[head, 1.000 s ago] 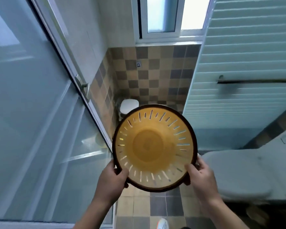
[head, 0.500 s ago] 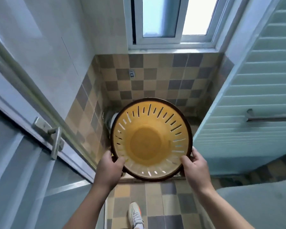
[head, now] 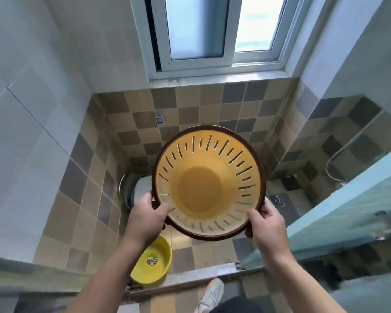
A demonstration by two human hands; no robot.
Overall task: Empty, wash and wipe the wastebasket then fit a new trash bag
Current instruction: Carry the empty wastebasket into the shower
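A person holds a yellow wastebasket (head: 209, 184) in mid-air with both hands at the threshold of a tiled shower stall, its open mouth turned up toward the head camera so that the round base and the ring of narrow slots in its wall are in full view. The left hand (head: 148, 219) grips the dark brown rim at the lower left, thumb hooked inside the basket and the other fingers curled under the rim. The right hand (head: 268, 224) grips the rim at the lower right in the same manner, thumb on the inner wall. The basket looks empty, with no bag fitted. Below it on the checkered floor (head: 185, 256) sits a small yellow basin (head: 152, 264), just inside the metal door sill (head: 199, 275). A white and grey pail (head: 134, 190) stands against the left wall, partly hidden behind the basket. A floor drain (head: 277, 200) lies to the right. A sliding window (head: 215, 30) is set above the tiled back wall, and a glass door (head: 348, 213) stands at right. One sneaker (head: 211, 294) shows at the bottom edge
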